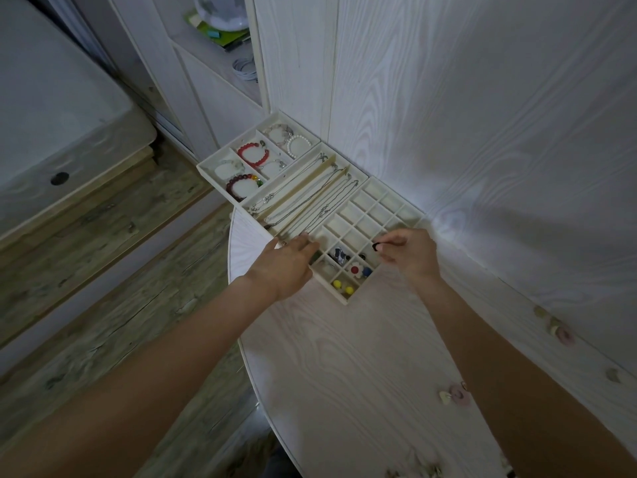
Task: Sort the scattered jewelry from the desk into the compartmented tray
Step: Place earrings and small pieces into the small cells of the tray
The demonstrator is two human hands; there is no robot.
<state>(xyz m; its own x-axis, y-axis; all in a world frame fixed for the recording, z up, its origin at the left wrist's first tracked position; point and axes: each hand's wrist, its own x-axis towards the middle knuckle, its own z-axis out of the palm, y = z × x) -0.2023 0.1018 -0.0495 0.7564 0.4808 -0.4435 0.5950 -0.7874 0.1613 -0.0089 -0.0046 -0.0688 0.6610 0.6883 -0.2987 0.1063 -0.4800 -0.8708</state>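
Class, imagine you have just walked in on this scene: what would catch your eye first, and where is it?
Probably the bright red bead bracelet in the far section of the compartmented tray, at the desk's back corner. Next, the right hand pinching a small dark piece over the small-cell grid, while the left hand rests on the tray's near-left edge.

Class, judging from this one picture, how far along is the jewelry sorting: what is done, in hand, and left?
Done: bracelets and necklaces lie in the tray, with several small pieces in the grid cells. In hand: the right hand pinches a small dark piece over the grid; the left hand rests on the tray's edge. Left: pastel pieces are scattered on the desk.
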